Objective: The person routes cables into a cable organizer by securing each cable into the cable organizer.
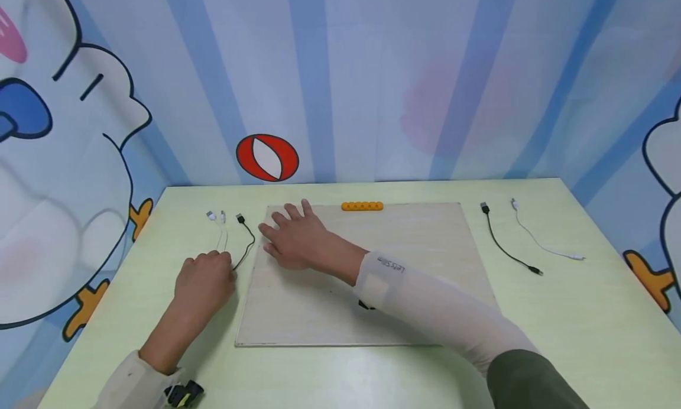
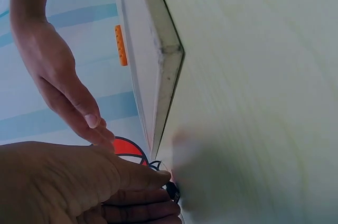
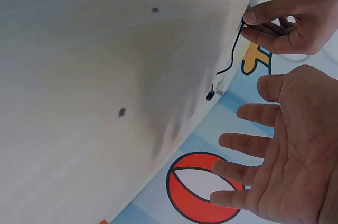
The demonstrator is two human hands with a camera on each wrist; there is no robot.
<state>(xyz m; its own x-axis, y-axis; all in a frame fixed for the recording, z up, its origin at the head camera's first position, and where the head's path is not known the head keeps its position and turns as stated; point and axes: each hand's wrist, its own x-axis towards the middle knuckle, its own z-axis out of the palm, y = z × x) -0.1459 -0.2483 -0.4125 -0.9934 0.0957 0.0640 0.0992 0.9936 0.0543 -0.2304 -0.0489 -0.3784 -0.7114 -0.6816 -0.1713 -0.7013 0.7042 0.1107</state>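
Observation:
On the left of the table a black USB cable (image 1: pixel 253 238) lies with its USB plug toward the back. My left hand (image 1: pixel 204 279) pinches its near end between thumb and fingers; the black connector (image 2: pixel 173 192) peeks out at the fingertips in the left wrist view. White cable plugs (image 1: pixel 211 216) lie just beyond that hand, their wires running behind it. My right hand (image 1: pixel 298 237) is spread, palm down and fingers apart, over the far left corner of a pale board (image 1: pixel 298 326). Nothing is held in its fingers (image 3: pixel 245 145).
An orange ridged strip (image 1: pixel 362 206) sits at the board's far edge. To the right lie another black cable (image 1: pixel 502 247) and a white cable (image 1: pixel 537 242). A small black item (image 1: pixel 366 305) shows partly under the right sleeve. A printed blue backdrop (image 1: pixel 356 90) stands behind the table.

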